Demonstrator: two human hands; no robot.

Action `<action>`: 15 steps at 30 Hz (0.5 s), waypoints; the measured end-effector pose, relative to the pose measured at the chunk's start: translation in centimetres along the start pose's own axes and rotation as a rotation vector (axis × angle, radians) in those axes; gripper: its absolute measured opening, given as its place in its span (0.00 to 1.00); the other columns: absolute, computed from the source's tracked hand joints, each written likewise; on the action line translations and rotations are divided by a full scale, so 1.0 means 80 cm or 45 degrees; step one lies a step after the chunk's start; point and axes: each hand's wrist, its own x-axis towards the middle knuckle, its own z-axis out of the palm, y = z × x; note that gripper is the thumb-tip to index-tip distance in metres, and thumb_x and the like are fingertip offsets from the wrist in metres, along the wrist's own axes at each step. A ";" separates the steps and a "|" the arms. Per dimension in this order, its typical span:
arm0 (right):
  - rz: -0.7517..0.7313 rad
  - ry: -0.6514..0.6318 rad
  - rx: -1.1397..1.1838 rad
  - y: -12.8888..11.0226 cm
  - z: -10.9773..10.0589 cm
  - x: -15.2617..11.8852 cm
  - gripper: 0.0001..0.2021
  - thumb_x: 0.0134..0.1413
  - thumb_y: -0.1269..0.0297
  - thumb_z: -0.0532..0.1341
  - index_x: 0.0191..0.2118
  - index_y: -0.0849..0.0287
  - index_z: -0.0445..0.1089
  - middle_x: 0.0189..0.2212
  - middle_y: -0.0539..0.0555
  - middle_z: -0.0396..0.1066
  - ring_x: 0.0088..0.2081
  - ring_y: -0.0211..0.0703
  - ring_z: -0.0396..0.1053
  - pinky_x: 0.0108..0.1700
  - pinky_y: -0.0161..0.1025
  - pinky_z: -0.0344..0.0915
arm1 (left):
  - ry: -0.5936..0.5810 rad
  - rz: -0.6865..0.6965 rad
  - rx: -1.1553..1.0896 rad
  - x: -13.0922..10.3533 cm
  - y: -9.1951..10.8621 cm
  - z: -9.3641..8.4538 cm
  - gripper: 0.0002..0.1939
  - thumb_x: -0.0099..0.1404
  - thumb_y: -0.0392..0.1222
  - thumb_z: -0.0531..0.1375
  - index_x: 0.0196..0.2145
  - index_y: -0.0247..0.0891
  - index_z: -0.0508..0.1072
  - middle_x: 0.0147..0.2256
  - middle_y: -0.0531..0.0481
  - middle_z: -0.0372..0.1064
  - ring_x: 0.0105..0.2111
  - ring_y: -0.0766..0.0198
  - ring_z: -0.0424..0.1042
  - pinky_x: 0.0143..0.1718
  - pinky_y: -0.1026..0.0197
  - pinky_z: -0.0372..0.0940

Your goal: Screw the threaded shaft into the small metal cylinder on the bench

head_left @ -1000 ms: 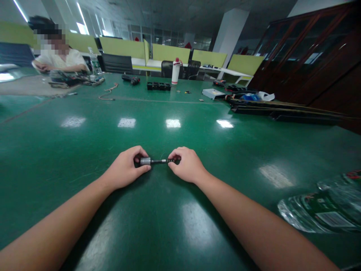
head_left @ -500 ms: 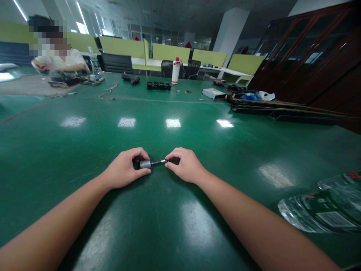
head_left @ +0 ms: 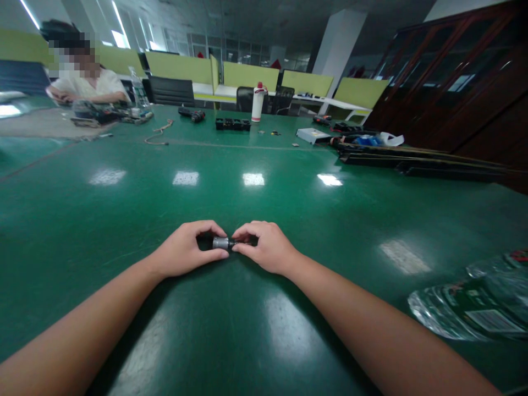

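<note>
Between my hands, low over the green table (head_left: 231, 203), is a short silver-grey metal cylinder (head_left: 220, 243). My left hand (head_left: 185, 248) grips it, fingertips on the far side and thumb on the near side. A thin dark shaft (head_left: 231, 243) comes out of the cylinder's right end. My right hand (head_left: 270, 247) pinches the shaft close to the cylinder, and its fingers partly hide it. Both hands nearly touch at the fingertips.
A large clear bottle (head_left: 466, 308) lies at the right. Farther back stand a white bottle (head_left: 258, 103) and a black tray (head_left: 233, 125). Dark long strips (head_left: 412, 159) lie at the back right. A person (head_left: 88, 82) sits at the far left.
My left hand has shifted slightly right with the cylinder. My right hand has moved left along the shaft, so the gap between my hands has narrowed and less shaft shows.
</note>
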 end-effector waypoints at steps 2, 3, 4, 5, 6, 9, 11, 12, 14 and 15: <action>-0.002 -0.001 -0.023 0.000 -0.001 0.001 0.04 0.53 0.67 0.67 0.37 0.56 0.76 0.30 0.49 0.74 0.32 0.37 0.69 0.36 0.35 0.60 | 0.011 -0.009 -0.001 0.000 0.001 0.000 0.15 0.62 0.52 0.61 0.39 0.39 0.76 0.37 0.49 0.76 0.38 0.58 0.73 0.41 0.59 0.66; -0.014 -0.004 -0.035 0.001 -0.001 0.001 0.04 0.53 0.66 0.66 0.36 0.56 0.76 0.30 0.50 0.74 0.33 0.37 0.69 0.36 0.35 0.60 | 0.017 -0.014 -0.002 0.000 0.001 -0.001 0.14 0.63 0.52 0.60 0.39 0.40 0.76 0.37 0.49 0.76 0.38 0.59 0.73 0.41 0.59 0.66; -0.029 -0.004 -0.041 0.001 -0.001 0.001 0.03 0.53 0.66 0.66 0.36 0.56 0.76 0.30 0.50 0.75 0.33 0.38 0.68 0.37 0.35 0.60 | 0.023 -0.017 -0.001 0.001 0.000 0.000 0.14 0.64 0.52 0.60 0.39 0.40 0.76 0.37 0.49 0.76 0.38 0.59 0.73 0.41 0.59 0.66; -0.044 -0.001 -0.043 0.002 0.000 0.001 0.03 0.53 0.66 0.66 0.36 0.56 0.76 0.30 0.50 0.75 0.34 0.38 0.68 0.37 0.36 0.60 | 0.027 -0.018 0.005 0.001 0.000 0.000 0.14 0.63 0.51 0.60 0.39 0.40 0.76 0.37 0.50 0.76 0.37 0.59 0.73 0.40 0.59 0.66; -0.060 0.005 -0.042 0.003 0.000 0.001 0.04 0.53 0.66 0.67 0.36 0.56 0.76 0.30 0.50 0.75 0.34 0.38 0.68 0.38 0.36 0.60 | 0.027 -0.016 0.014 0.001 -0.001 0.000 0.13 0.63 0.51 0.61 0.39 0.40 0.76 0.37 0.50 0.76 0.37 0.59 0.73 0.40 0.60 0.66; -0.093 0.008 -0.045 0.004 0.002 0.001 0.05 0.50 0.67 0.68 0.36 0.57 0.77 0.30 0.50 0.76 0.34 0.39 0.68 0.39 0.36 0.61 | 0.017 0.007 0.055 0.002 -0.002 0.001 0.14 0.60 0.50 0.63 0.40 0.40 0.75 0.37 0.50 0.75 0.37 0.59 0.73 0.40 0.60 0.66; -0.103 -0.001 -0.050 0.004 0.002 0.000 0.06 0.49 0.68 0.69 0.36 0.57 0.77 0.30 0.50 0.76 0.34 0.39 0.68 0.39 0.37 0.61 | 0.009 0.016 0.079 0.002 -0.003 0.001 0.14 0.59 0.49 0.63 0.40 0.40 0.75 0.37 0.50 0.75 0.37 0.59 0.73 0.40 0.60 0.66; -0.103 -0.005 -0.054 0.004 0.002 0.000 0.06 0.49 0.68 0.69 0.36 0.57 0.77 0.30 0.50 0.75 0.35 0.39 0.68 0.39 0.37 0.61 | 0.008 0.017 0.084 0.002 -0.003 0.001 0.14 0.59 0.49 0.63 0.40 0.40 0.75 0.37 0.50 0.75 0.37 0.59 0.73 0.40 0.60 0.66; -0.101 -0.010 -0.059 0.004 0.001 0.000 0.06 0.49 0.67 0.69 0.36 0.57 0.77 0.31 0.50 0.75 0.35 0.39 0.68 0.39 0.37 0.61 | 0.006 0.019 0.086 0.002 -0.002 0.001 0.13 0.60 0.48 0.63 0.40 0.40 0.75 0.37 0.50 0.74 0.37 0.59 0.72 0.40 0.60 0.65; -0.099 -0.011 -0.060 0.004 0.001 0.000 0.07 0.49 0.67 0.68 0.37 0.57 0.77 0.31 0.50 0.75 0.35 0.39 0.68 0.40 0.37 0.61 | 0.005 0.022 0.086 0.002 -0.002 0.001 0.13 0.60 0.48 0.63 0.40 0.40 0.75 0.37 0.50 0.74 0.37 0.59 0.72 0.40 0.60 0.65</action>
